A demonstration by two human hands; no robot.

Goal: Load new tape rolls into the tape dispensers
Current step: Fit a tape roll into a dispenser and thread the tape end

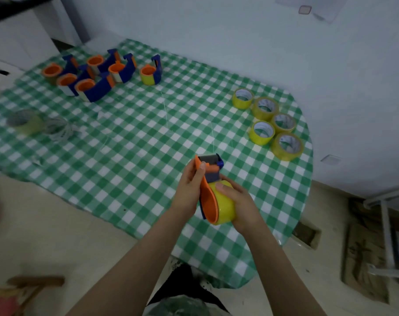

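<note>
Over at the far left of the tabletop (148,124), which wears a green-and-white checked cloth, sits a pale roll of tape (25,122), too blurred to make out well. A loose coil of white cord (59,131) lies just beside it. Behind those, toward the far edge, several blue plastic tape dispensers with orange hubs (89,80) huddle together, touching one another. A little to their right, standing apart, is one more blue dispenser carrying a yellow roll around its orange hub (149,75).

Nearer the person, over the front part of the cloth, both bare forearms reach in. The left grip (189,183) grasps the head end of an orange-and-blue plastic tape dispenser (207,199), thumb pressed on the orange side plate close to the grey roller. The dispenser is tilted, its head pointing away from the person. The right grip (242,201) is wrapped around the bright yellow tape roll (226,206) that sits against the orange plate at the dispenser's round end, thumb lying across the top of the roll.

Off to the right, near the curved edge, five yellow tape rolls (266,108) lie flat in a close cluster, neighbours touching or nearly so, well apart from the hands.
</note>
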